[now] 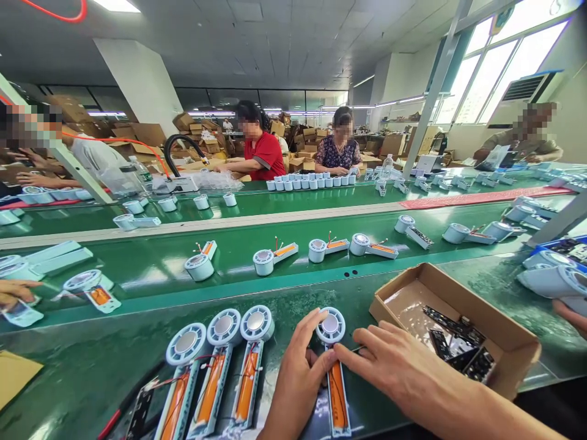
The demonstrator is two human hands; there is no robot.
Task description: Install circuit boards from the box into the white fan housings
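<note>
My left hand (300, 376) grips a light-blue handheld device with a round head (331, 327) and a long open handle (338, 403). An orange battery and dark wires lie inside that handle. The left thumb presses at the neck, just under the head. From the right, my right hand (389, 360) reaches over with its index fingertip at the same neck. Its other fingers are partly curled near a thin dark piece; what they pinch is hidden. Left of my hands lie three similar devices (247, 382), open handles toward me, with orange batteries and loose wires showing.
A cardboard box (509, 342) of black circuit boards stands at right. Beyond the work surface, a green conveyor (151, 263) carries several more light-blue devices (263, 261). Black board (140, 409) and a red-tipped cable (110, 421) lie lower left. Co-workers sit across and at both sides.
</note>
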